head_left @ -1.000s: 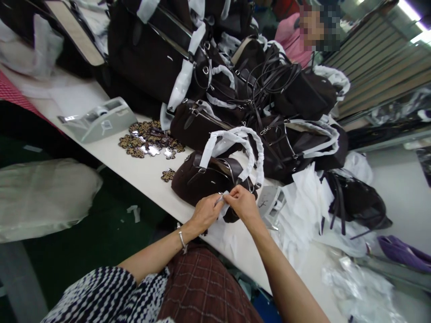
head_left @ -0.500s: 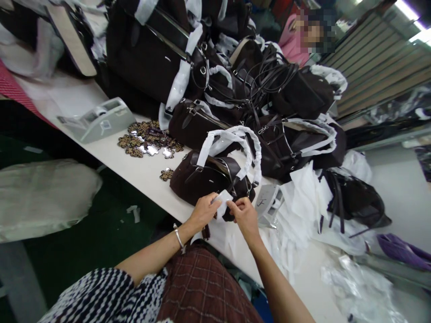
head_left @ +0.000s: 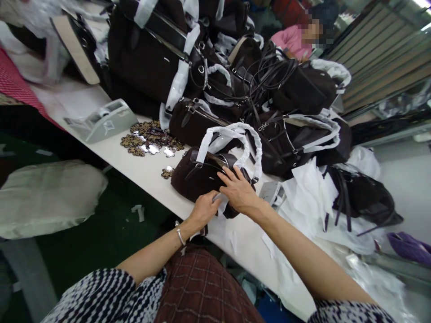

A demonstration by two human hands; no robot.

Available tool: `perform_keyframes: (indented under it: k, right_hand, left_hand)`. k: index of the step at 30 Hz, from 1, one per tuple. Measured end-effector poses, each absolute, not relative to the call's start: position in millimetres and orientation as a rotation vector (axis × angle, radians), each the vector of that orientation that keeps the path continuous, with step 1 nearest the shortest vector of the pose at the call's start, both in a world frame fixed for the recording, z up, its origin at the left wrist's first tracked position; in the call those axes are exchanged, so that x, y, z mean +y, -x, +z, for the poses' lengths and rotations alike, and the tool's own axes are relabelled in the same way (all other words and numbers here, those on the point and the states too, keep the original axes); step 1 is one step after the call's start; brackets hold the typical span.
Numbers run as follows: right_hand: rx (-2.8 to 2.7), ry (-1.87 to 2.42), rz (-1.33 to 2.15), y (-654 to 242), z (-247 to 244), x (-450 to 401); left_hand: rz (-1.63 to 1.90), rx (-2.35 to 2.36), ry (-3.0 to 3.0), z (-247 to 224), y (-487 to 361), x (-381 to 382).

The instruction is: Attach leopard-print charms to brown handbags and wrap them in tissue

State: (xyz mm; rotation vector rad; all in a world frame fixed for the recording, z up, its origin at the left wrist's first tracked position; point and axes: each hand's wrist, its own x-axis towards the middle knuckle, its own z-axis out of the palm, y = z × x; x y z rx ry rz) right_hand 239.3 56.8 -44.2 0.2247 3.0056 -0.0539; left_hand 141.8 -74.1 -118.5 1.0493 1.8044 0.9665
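A dark brown handbag (head_left: 191,177) with white-wrapped handles (head_left: 232,130) lies near the table's front edge. My left hand (head_left: 204,209) is closed on a small piece of white paper (head_left: 221,202) in front of the bag. Spread over the bag's front right part, my right hand (head_left: 238,192) has its fingers apart and appears to hold nothing. Left of the bag is a leopard-patterned flower tag (head_left: 167,172), with a pile of similar tags (head_left: 148,138) farther back.
Many dark bags (head_left: 144,58) are heaped behind. Tape dispensers (head_left: 112,121) stand at left and right of the handbag. White sheets (head_left: 308,197) lie to the right. A person in pink (head_left: 289,39) is at the back.
My right hand has let go of the white paper and moved up onto the bag, its fingers now spread. My left hand keeps the paper in nearly the same place.
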Motion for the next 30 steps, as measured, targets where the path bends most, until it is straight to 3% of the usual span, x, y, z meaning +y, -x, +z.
perform_keyframes:
  k: [3,5,9,12,15,20,25,30]
  right_hand:
    - [3.098,-0.403,-0.175,-253,-31,49]
    - [3.139,-0.801,-0.399,-270,-25,40]
    - [2.409,-1.721,-1.283,-293,-49,27]
    - [1.847,-1.873,-1.854,-292,-85,20]
    - [1.696,-1.932,-2.209,-291,-108,9]
    - [1.661,-1.962,-2.217,-310,-110,-20]
    - [1.704,-1.832,-2.445,-305,-102,-43]
    - [1.871,-2.025,-2.187,-290,-102,-58]
  left_hand:
    - [1.050,1.790,-0.896,-117,-142,-73]
    - [1.083,1.761,-0.799,-117,-141,-73]
    - [1.140,1.671,-0.757,-121,-140,-74]
    - [1.185,1.613,-0.715,-128,-140,-74]
    - [1.220,1.477,-0.593,-133,-138,-73]
    - [1.234,1.328,-0.483,-136,-139,-70]
    - [1.206,1.398,-0.557,-138,-142,-70]
    - [1.124,1.303,-0.547,-137,-133,-92]
